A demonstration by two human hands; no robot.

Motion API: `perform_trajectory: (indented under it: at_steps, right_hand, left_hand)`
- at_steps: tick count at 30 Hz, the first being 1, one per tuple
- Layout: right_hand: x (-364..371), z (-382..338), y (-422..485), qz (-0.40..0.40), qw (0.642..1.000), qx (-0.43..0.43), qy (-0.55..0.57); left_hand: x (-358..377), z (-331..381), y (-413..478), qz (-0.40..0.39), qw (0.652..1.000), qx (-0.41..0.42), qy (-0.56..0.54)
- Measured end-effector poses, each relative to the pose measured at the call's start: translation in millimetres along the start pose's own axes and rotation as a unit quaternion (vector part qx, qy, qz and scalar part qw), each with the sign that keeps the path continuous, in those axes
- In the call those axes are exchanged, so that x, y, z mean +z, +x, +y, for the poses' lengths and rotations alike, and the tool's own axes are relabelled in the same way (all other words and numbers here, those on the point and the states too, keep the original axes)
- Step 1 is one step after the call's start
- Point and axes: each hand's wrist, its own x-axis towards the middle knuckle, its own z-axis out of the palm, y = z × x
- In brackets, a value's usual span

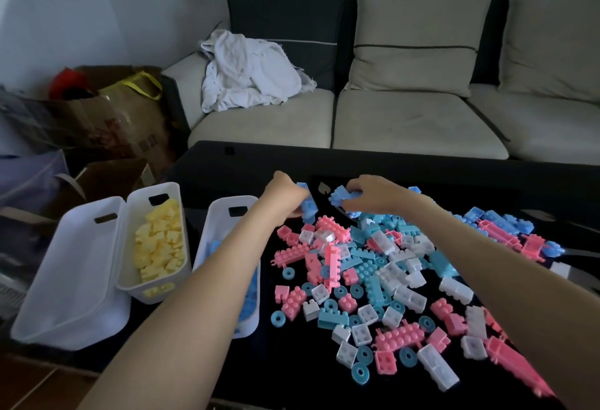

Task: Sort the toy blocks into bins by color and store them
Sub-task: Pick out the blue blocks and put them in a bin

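A heap of pink, blue and white toy blocks [383, 266] covers the black table [259, 163]. Both my arms reach to the heap's far edge. My left hand [284, 195] grips blue blocks [307, 206] there. My right hand [376, 193] curls round another cluster of blue blocks [341, 197]. Three white bins stand at the table's left: an empty one [65, 266], one holding yellow blocks [159, 240], and one with blue blocks [227, 234] that my left forearm partly hides.
A sofa [406, 117] with cushions and a crumpled white cloth [246, 72] stands beyond the table. Cardboard boxes and bags [107, 117] crowd the floor at the left. The table's near left edge lies close to the bins.
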Motion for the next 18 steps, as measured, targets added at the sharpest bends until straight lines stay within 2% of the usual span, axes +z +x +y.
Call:
perform_trajectory:
  at_steps: [2, 6, 10, 15, 18]
  right_hand:
    - [1, -11, -9, 0.006, 0.999, -0.015, 0.036]
    - [8, -37, -23, 0.016, 0.996, -0.042, 0.081]
    - [20, -53, -39, 0.019, 0.987, -0.038, 0.153]
    - [33, -60, -50, 0.003, 0.975, -0.010, 0.220]
    - [36, -61, -55, 0.014, 0.977, 0.005, 0.214]
  left_hand:
    - [-1, 5, -18, -0.028, 0.992, -0.056, -0.108]
    - [2, 7, -47, -0.077, 0.965, -0.127, -0.217]
    - [2, -7, -68, -0.068, 0.919, -0.171, -0.348]
    - [14, -24, -82, -0.050, 0.908, -0.157, -0.386]
    - [19, -27, -83, -0.057, 0.907, -0.151, -0.388]
